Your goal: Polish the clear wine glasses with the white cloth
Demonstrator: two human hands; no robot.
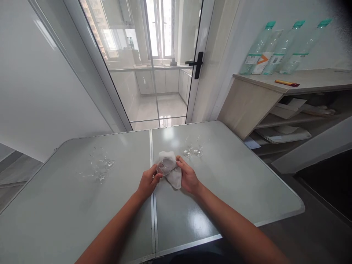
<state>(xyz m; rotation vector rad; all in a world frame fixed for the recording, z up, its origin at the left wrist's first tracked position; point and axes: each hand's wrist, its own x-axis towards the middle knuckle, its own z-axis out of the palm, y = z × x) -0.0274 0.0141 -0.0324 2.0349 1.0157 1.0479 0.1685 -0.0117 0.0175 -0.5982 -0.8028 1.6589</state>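
Note:
Over the middle of the table, my left hand (148, 180) is closed around one side of a clear wine glass (166, 166), which lies tilted between both hands. My right hand (188, 174) grips a white cloth (175, 179), pressed against the other side of the glass. Part of the cloth shows behind the glass and part hangs below it. The glass's stem and foot are hard to make out. Beyond my right hand stand two stemmed glasses (198, 149). Off to the left are several more clear glasses (100, 177), their outlines faint.
The pale table (233, 176) has a metal seam (153, 227) down its middle. At the right, a wooden shelf unit (255, 88) carries several empty plastic bottles (279, 55) and a yellow-red packet (286, 83). A glass door (154, 84) with a black handle (198, 65) stands behind the table.

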